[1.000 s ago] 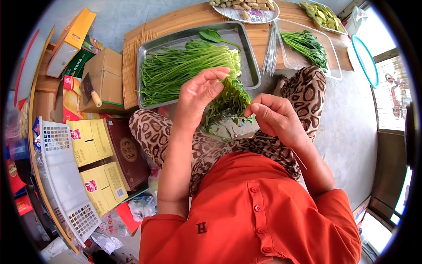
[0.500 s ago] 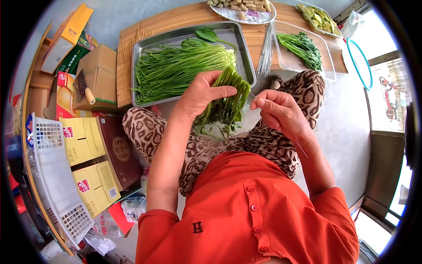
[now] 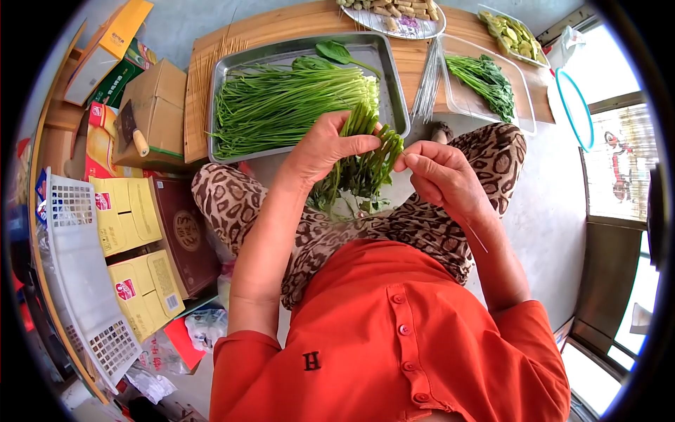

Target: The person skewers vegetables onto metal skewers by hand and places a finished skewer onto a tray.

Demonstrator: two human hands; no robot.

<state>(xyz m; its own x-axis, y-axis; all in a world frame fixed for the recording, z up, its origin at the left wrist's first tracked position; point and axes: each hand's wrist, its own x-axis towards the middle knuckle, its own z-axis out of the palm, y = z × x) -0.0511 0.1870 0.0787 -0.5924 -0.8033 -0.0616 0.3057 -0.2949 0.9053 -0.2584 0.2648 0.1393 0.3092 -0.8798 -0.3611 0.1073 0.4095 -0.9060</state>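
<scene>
My left hand (image 3: 325, 149) is closed around a bunch of dark leafy greens (image 3: 362, 165), whose stems stand up between thumb and fingers while the leaves hang down over my lap. Close against the right side of that bunch, my right hand (image 3: 444, 176) pinches a thin metal skewer (image 3: 479, 240). Its rear end sticks out below the hand along my forearm, and its tip is hidden at the greens. Just beyond my hands, a metal tray (image 3: 219, 67) holds a thick layer of long green stalks (image 3: 288, 109) and a few broad leaves (image 3: 333, 50).
On the wooden table (image 3: 288, 21) are bundled metal skewers (image 3: 426, 84), wooden sticks (image 3: 200, 88), a clear tray of leafy greens (image 3: 485, 81), a plate of brownish pieces (image 3: 411, 10) and a container of sliced vegetable (image 3: 520, 39). Boxes (image 3: 151, 105) and a white basket (image 3: 88, 274) stand left.
The stems in my left hand have spread apart somewhat. My right hand has moved slightly left, closer to the bunch, and the exposed skewer between them is no longer visible. The view has shifted slightly.
</scene>
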